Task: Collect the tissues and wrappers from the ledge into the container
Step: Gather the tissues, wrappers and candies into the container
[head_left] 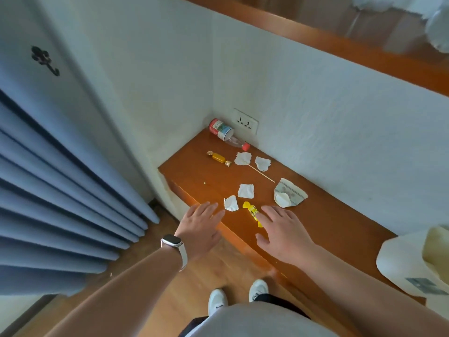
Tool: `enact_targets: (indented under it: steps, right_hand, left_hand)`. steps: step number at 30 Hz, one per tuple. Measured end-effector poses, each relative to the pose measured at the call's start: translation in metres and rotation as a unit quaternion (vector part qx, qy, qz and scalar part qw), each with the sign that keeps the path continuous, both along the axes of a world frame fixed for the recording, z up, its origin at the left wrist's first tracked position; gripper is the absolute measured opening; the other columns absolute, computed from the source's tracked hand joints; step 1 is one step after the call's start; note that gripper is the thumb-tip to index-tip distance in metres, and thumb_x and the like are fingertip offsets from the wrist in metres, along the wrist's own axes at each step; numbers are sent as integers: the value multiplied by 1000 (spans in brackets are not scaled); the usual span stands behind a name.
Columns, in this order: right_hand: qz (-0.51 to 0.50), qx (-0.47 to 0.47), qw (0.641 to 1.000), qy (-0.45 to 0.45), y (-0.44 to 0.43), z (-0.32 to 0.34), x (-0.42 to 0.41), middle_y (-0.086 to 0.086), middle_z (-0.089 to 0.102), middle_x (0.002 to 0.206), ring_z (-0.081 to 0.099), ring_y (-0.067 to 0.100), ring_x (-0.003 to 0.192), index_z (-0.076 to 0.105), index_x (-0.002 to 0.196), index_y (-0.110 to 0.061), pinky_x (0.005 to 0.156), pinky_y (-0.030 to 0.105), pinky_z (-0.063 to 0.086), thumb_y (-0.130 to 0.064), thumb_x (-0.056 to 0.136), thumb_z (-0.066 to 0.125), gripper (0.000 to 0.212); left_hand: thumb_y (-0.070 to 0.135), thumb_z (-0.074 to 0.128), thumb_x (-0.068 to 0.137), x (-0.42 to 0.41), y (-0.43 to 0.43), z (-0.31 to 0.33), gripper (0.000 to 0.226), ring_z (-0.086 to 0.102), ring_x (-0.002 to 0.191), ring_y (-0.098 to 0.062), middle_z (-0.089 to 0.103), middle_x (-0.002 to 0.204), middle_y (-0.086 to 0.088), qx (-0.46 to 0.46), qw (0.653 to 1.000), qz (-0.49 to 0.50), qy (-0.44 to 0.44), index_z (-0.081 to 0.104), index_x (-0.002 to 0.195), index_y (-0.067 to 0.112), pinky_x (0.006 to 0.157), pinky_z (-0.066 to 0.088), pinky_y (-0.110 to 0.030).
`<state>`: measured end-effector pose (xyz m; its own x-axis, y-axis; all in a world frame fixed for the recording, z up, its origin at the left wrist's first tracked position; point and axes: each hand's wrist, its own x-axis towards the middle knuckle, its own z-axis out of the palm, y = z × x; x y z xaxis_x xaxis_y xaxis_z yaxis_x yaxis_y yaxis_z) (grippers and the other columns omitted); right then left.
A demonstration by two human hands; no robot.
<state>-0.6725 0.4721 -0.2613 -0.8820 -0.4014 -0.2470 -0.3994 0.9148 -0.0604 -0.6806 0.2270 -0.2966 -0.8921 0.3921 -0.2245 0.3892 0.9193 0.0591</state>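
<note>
On ledge (194, 176), nothing collected yet: four tissues, nearest (230, 203), yellow wrapper (252, 212), gold wrapper (218, 157) all loose. Left hand (200, 229) spread, empty; right hand (283, 231) spread, fingertip touching yellow wrapper. Container possibly white bag (398, 261), far right. Bottle (224, 133) in corner; blue curtain (56, 195) left.

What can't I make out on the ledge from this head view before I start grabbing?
- Yellow wrapper: its near end is hidden under the right hand.
- White bag: cut off by the right edge, so its opening and contents are unclear.
- Paper pouch: contents unclear, only a white wad shows.
- Bottle: label too small to read.
- Left hand: contact with the ledge can't be judged.
</note>
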Motion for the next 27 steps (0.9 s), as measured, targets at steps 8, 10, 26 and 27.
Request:
enact_targets:
  steps: [8,10,26,27]
  right_hand:
    - [-34,-4,998,-43,-1,-30,-12,1,37,152,33,22,140,36,145,-25,112,38,30,-52,99,35,54]
    - [-41,-8,998,-50,1,-38,-19,2,37,152,35,22,139,37,144,-23,111,39,31,-50,99,36,52]
    - [-90,-82,990,-65,4,-100,-73,3,54,124,56,19,107,42,134,-15,82,29,51,-44,95,51,49]
    - [-90,-84,990,-69,5,-104,-74,3,54,123,56,19,106,43,133,-15,82,29,51,-43,95,52,48]
  left_hand:
    - [41,32,99,-18,5,-18,53,18,145,-26,23,158,-4,-8,999,4,-41,23,148,25,117,18,-47]
    - [39,33,98,-27,11,-22,51,21,144,-25,26,157,-4,-4,999,9,-45,25,147,25,116,21,-46]
    - [34,41,96,-80,66,-48,44,37,134,-23,35,150,-1,3,993,78,-93,37,139,25,103,40,-41]
    - [34,42,97,-80,66,-50,44,36,134,-23,35,150,-1,3,993,75,-94,37,140,25,103,40,-41]
